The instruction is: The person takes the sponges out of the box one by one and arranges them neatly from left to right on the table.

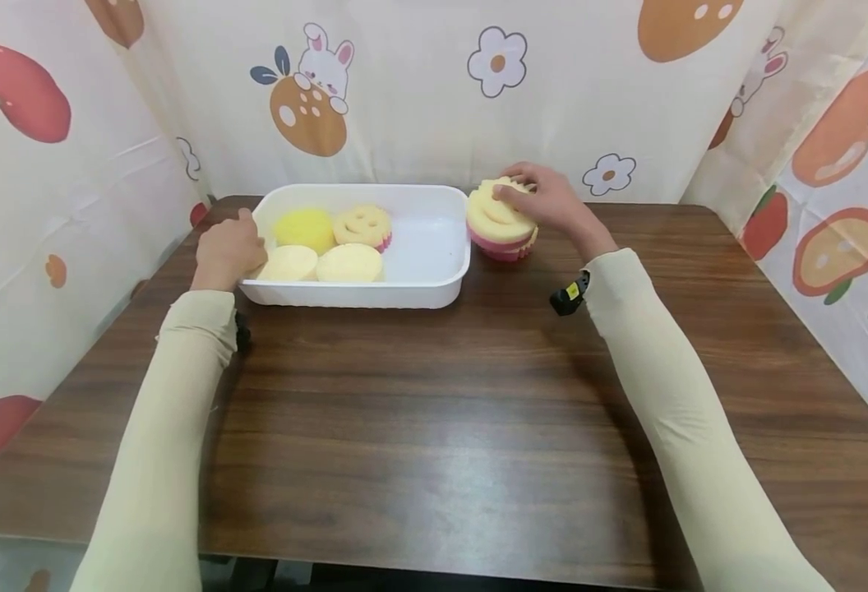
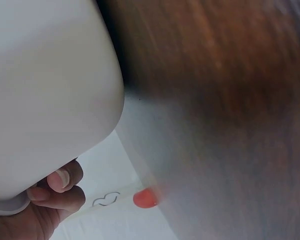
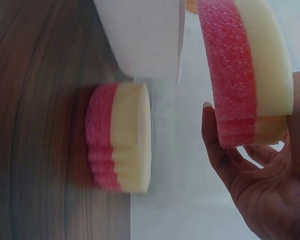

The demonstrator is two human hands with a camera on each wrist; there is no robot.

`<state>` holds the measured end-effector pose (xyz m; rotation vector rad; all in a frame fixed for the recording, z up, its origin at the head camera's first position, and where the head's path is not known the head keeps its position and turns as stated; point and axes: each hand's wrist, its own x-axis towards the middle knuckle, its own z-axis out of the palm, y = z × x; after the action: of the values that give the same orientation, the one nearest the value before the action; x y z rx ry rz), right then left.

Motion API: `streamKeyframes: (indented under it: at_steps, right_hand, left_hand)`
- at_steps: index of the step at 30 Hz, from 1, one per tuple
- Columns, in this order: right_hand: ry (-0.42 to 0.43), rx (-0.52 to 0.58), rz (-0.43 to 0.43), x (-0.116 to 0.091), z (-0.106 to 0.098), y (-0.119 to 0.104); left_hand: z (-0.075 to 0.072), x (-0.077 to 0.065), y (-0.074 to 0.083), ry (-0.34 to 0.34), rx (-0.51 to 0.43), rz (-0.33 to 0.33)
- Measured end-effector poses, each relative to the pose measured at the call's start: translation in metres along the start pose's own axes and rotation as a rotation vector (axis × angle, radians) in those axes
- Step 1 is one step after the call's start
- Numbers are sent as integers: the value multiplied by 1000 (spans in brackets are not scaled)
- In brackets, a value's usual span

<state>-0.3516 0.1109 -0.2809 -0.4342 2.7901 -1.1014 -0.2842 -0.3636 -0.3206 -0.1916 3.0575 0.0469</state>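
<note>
Between the thumb and fingers of my right hand (image 1: 547, 197) is a round smiley-face sponge (image 1: 495, 212), cream on one side and pink on the other. In the right wrist view that sponge is raised apart from a second pink-and-cream sponge (image 3: 121, 137) that rests on the table beside the white tray. My left hand (image 1: 228, 249) grips the left end of the white plastic tray (image 1: 430, 242), its fingers curled at the rim in the left wrist view. In the tray's left part lie a bright yellow sponge (image 1: 304, 230), a smiley sponge (image 1: 362, 224) and two pale round sponges (image 1: 350, 264).
The tray stands at the back of a dark wooden table (image 1: 404, 411), close to a patterned curtain (image 1: 419, 99). More curtain hangs along both sides. The table's front edge runs near the bottom of the head view.
</note>
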Motion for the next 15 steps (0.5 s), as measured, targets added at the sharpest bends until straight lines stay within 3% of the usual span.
streamKeyframes:
  at_steps: [15]
  right_hand:
    - [34, -41, 51, -10, -30, 37]
  left_hand:
    - [-1, 1, 1, -12, -8, -4]
